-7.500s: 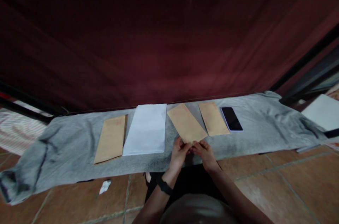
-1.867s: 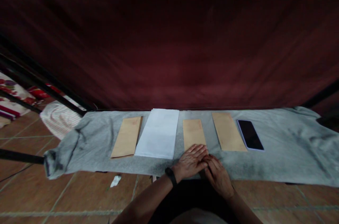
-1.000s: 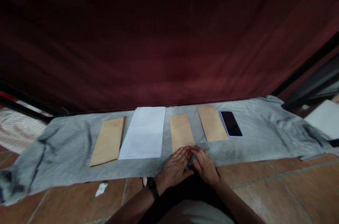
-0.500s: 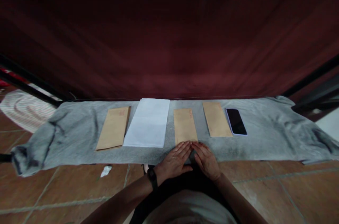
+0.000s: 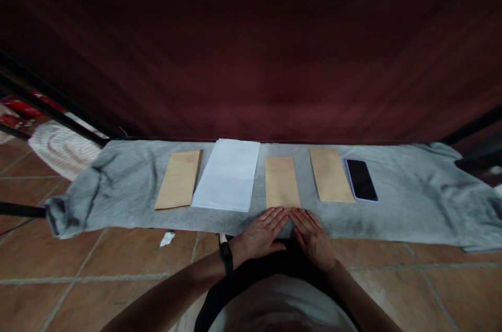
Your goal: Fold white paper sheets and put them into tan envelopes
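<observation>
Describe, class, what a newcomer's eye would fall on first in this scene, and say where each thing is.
Probably first is the bright white paper, lying on the grey cloth left of the middle. Next come the left hand and the right hand, fingers spread flat at the near end of the middle brown envelope. The dark phone stands out too, to the right of all the envelopes.

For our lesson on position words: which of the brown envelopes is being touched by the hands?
The middle envelope, just right of the white paper; both hands' fingertips meet its near edge, while the others lie untouched.
</observation>
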A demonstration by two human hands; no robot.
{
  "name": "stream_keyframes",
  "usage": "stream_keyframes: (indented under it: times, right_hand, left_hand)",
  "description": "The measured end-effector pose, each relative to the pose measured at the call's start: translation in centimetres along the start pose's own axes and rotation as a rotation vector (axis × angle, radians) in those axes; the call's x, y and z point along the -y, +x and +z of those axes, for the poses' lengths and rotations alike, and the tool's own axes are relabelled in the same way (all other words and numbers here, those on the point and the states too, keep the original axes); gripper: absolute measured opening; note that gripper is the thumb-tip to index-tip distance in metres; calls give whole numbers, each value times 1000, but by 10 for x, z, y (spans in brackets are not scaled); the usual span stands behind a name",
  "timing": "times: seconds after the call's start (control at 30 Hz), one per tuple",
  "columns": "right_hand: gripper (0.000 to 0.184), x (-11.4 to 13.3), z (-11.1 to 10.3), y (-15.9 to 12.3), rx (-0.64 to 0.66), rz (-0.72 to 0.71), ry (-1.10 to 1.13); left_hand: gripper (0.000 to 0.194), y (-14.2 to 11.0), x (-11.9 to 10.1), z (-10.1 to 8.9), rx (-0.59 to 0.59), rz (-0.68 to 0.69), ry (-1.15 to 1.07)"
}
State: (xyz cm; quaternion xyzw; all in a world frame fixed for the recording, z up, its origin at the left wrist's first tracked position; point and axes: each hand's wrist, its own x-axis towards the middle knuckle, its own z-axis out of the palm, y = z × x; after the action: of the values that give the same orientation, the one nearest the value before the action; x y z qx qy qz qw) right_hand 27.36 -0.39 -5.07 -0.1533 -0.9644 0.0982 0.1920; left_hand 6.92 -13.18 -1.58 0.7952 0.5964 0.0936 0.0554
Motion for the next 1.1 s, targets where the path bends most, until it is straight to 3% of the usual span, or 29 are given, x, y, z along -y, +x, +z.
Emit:
stream_keyframes:
  times: [0.17,0.27,0.5,0.63,0.73,0.87,1.1]
  right_hand:
    - [59,1,0,0,-10,17,8]
    - [58,1,0,2,-14,29,19]
    - [59,1,1,5,-45,36,44]
    - [58,2,-2,7,-46,36,46]
    - [57,2,-3,8,-52,43,44]
    - [57,2,-2,8,-41,42,42]
    - [57,1,-1,8,-45,39,48]
  left_hand:
    - [64,-3,8,-4,-12,8,-23]
    - [51,11,17,-9,-32,-1,-45]
    - [59,88,66,-1,-157,-160,3]
    - [63,128,96,8,-140,-255,46]
    - [62,147,105,10,-111,-272,68]
    - [60,155,107,11,-102,-265,71]
    - [54,141,97,11,-89,-175,68]
